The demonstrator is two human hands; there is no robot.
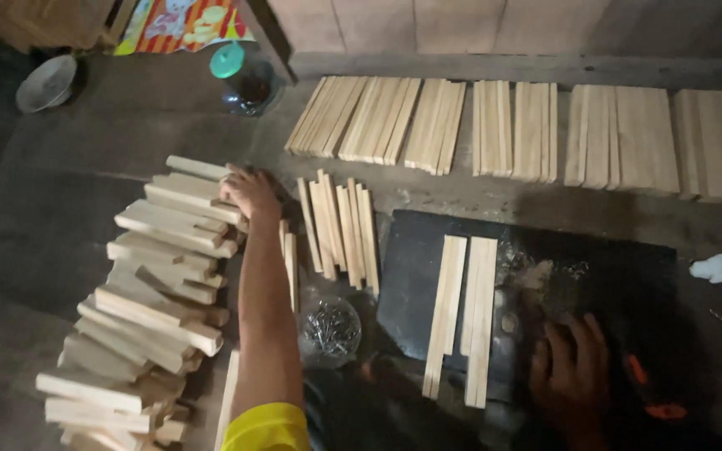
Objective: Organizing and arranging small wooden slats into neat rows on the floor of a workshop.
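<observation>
Fingers of the left hand (250, 194) curl onto a stick atop the loose stack of wooden sticks (148, 292); right hand (572, 377) lies flat, fingers spread, holding nothing, on the dark work slab (545, 276).

Finished slat bundles (528, 129) line the far wall. The stack leans unevenly; drawing one stick out could topple it. Two paired slats (461, 313) lie on the slab, near a clear container of nails (328, 331), easily knocked by the forearm. Colourful striped package (179, 23) top left, print unreadable.
</observation>
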